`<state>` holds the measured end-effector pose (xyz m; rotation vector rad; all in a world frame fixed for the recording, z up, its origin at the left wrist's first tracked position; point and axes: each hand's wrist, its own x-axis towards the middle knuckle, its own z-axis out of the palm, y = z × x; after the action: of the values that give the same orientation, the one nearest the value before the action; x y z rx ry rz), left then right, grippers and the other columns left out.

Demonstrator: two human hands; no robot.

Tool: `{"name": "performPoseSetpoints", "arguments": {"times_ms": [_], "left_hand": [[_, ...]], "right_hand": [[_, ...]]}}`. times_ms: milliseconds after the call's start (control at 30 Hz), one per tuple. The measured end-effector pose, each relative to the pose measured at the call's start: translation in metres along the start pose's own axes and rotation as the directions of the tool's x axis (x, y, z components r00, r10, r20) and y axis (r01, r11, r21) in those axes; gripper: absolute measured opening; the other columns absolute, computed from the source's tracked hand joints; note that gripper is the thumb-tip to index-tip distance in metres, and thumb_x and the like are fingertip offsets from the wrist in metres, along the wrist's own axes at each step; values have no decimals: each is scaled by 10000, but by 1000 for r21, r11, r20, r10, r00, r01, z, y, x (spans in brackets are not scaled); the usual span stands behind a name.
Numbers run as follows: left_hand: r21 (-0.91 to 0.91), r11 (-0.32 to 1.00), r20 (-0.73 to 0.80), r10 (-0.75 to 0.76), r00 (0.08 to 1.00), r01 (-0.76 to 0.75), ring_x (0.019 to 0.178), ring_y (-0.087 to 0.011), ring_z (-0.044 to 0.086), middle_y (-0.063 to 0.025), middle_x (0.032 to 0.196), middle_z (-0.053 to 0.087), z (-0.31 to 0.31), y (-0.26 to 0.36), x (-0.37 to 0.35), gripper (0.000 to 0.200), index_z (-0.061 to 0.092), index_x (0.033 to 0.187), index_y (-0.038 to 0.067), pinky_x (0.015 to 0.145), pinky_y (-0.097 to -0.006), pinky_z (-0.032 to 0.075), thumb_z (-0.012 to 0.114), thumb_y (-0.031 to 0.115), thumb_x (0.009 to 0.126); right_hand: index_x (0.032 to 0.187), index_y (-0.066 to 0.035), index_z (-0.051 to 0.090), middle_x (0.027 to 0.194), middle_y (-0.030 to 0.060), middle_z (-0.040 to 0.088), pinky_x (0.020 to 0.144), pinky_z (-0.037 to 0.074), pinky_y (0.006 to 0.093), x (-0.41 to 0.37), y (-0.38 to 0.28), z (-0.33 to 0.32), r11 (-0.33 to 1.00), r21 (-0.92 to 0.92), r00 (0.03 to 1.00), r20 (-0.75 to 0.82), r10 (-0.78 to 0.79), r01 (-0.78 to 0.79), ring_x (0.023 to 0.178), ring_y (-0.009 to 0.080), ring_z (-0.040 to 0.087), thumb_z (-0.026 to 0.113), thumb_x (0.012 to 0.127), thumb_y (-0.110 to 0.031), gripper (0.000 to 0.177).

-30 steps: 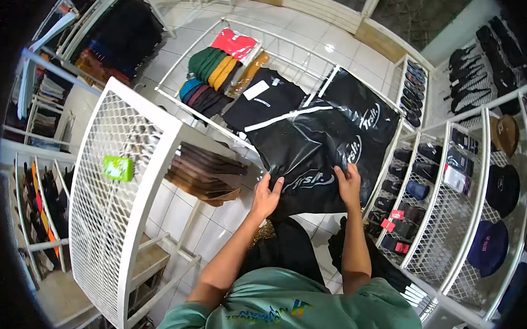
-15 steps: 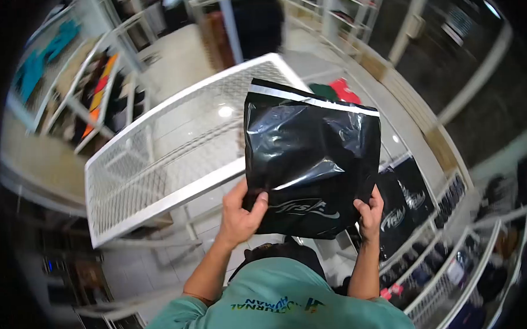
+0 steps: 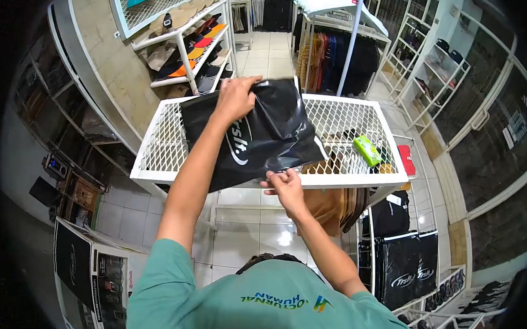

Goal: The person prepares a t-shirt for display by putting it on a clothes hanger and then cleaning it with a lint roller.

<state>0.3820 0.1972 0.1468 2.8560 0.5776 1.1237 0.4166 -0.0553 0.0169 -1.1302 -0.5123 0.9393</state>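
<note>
A shiny black plastic mailer bag (image 3: 274,129) with a white "Trslt." logo lies across the white mesh-topped table (image 3: 346,112), turned at an angle. At its far edge, my left hand (image 3: 236,100) grips the bag, fingers bent over the border. My right hand (image 3: 286,188) pinches the near edge at the table's front rim. A white strip shows along the bag's right side. What is inside the bag, if anything, is hidden.
A bright green packet (image 3: 367,150) lies on the mesh at the right. Brown garments (image 3: 329,208) hang below it. More black logo bags (image 3: 409,269) hang at the lower right. Shelves of caps (image 3: 196,56) stand behind on the left, and a clothes rack (image 3: 341,57) stands farther back.
The bag has gone from being held up in front of me to lying on the mesh table, turned sideways. My left hand has moved to its far edge. My view has swung round to face the table.
</note>
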Motion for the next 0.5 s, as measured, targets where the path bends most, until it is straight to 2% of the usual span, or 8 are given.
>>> {"name": "performPoseSetpoints", "arguments": {"times_ms": [67, 133, 200, 267, 333, 400, 467, 500], "left_hand": [[-67, 997, 38, -28, 999, 31, 1119, -371, 661, -183, 1192, 719, 14, -10, -15, 437, 662, 1327, 117, 1028, -469, 467, 625, 146, 892], [-253, 955, 117, -130, 984, 157, 1145, -352, 650, -173, 1240, 698, 19, -18, -42, 415, 667, 1317, 98, 1019, -423, 491, 667, 151, 905], [-318, 928, 117, -167, 979, 196, 1119, -340, 659, -166, 1201, 707, 8, -18, -79, 401, 676, 1296, 84, 1002, -415, 499, 696, 176, 906], [-208, 935, 158, -257, 954, 286, 1085, -343, 662, -162, 1162, 710, -21, -7, -114, 386, 687, 1271, 65, 969, -415, 505, 715, 196, 909], [-177, 925, 88, -326, 941, 337, 950, -368, 638, -153, 978, 680, -47, -2, -151, 382, 686, 1270, 58, 894, -458, 498, 691, 204, 917], [-85, 845, 9, -529, 849, 527, 926, -362, 627, -150, 939, 665, -62, -9, -195, 384, 685, 1262, 41, 855, -456, 496, 691, 243, 935], [114, 749, -101, -644, 758, 652, 935, -383, 649, -178, 956, 696, -74, -5, -232, 415, 684, 1257, 32, 851, -469, 503, 702, 297, 938], [114, 751, -100, -642, 760, 650, 935, -383, 649, -178, 956, 696, -79, 2, -236, 415, 684, 1257, 32, 851, -469, 503, 702, 297, 938]], "right_hand": [[1274, 35, 506, 1032, 122, 722, 657, 598, 301, -4, 17, 3, 998, 37, 997, 58, 44, -46, 864, 204, 733, 655, 1000, -113, 345], [1281, 21, 541, 1056, 111, 722, 655, 582, 286, -18, 11, 4, 996, -33, 995, 54, 83, -81, 832, 179, 726, 639, 1000, -114, 327], [1217, 14, 622, 1021, 90, 729, 661, 551, 250, -30, 5, -7, 935, -345, 979, 149, 142, -84, 776, 114, 688, 649, 988, -116, 264], [1093, 7, 712, 882, 35, 730, 652, 507, 219, -23, 9, -24, 932, -316, 979, 156, -133, 177, 712, 51, 603, 666, 977, -124, 181], [1089, 21, 708, 866, 45, 734, 641, 505, 229, -12, -27, -28, 735, -593, 921, 31, -387, 329, 705, 68, 622, 679, 966, -116, 185], [1092, 41, 700, 913, 114, 738, 722, 537, 304, 16, -51, -39, 650, -676, 865, -37, -501, 348, 788, 173, 684, 695, 954, -142, 229], [1108, 37, 705, 990, 192, 725, 851, 537, 407, 52, -56, -60, 297, -904, 756, 43, -654, 308, 941, 319, 698, 703, 951, -253, 330], [1129, 35, 704, 1020, 208, 718, 900, 517, 440, 64, -54, -65, 225, -950, 773, 27, -634, 217, 994, 364, 678, 690, 948, -334, 411]]}}
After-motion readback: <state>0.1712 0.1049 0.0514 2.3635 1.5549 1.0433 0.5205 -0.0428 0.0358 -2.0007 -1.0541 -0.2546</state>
